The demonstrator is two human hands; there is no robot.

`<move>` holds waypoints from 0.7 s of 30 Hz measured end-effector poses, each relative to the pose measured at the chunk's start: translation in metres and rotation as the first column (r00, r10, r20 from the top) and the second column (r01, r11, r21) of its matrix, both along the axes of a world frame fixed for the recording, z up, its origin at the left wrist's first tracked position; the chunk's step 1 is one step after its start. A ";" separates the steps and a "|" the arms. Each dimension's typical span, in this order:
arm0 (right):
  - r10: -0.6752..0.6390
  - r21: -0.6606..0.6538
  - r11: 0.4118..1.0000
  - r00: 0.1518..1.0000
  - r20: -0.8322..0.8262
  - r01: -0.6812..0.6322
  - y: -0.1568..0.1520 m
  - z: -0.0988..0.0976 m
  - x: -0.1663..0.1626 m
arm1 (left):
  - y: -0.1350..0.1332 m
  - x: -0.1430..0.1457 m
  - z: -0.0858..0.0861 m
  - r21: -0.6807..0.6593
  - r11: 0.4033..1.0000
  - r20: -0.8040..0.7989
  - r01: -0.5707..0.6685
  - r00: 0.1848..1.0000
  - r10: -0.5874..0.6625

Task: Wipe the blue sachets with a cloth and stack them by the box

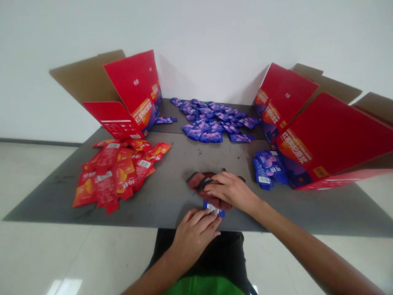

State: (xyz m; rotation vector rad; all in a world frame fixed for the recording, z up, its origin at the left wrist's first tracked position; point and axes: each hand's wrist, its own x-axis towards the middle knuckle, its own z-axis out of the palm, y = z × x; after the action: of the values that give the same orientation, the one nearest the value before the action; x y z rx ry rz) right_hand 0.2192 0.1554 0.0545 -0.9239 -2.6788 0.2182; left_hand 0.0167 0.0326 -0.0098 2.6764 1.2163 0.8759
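A reddish-brown cloth point(195, 180) with dark parts lies bunched on the table in front of me. My right hand point(232, 190) is closed on it, pressing from above. Under the cloth's near edge, a small blue pouch point(212, 207) shows one end with a white barcode label; the rest is covered. My left hand point(196, 229) holds this end at the table's front edge, fingertips pressed on it and thumb hidden. To the right, several blue pouches point(270, 166) lie beside a red carton.
Red and orange pouches point(107, 176) are heaped at left before an open red carton point(123, 102). Many blue pouches point(211, 119) spread across the back of the grey table point(172, 192). Open red cartons, one farther back point(282, 92) and one nearer point(331, 139), stand at right.
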 end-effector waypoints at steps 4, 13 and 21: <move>-0.136 0.132 0.983 0.989 0.063 0.127 0.047 0.013 0.007 | 0.001 0.000 0.001 0.012 1.000 0.014 -0.010 1.000 0.010; 0.057 -0.042 0.997 0.998 -0.030 -0.059 -0.032 0.009 -0.004 | -0.002 -0.001 -0.001 -0.014 1.000 0.010 -0.017 1.000 0.018; -0.148 0.168 0.975 0.989 0.012 0.144 0.033 0.026 0.008 | 0.001 -0.002 -0.001 0.033 0.999 0.035 0.003 0.999 -0.005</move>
State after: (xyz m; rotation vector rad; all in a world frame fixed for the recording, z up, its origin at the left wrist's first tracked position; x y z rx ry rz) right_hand 0.2270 0.1882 0.0805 -1.0690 -2.5884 -0.0497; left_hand 0.0148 0.0333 -0.0108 2.6763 1.1994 0.9461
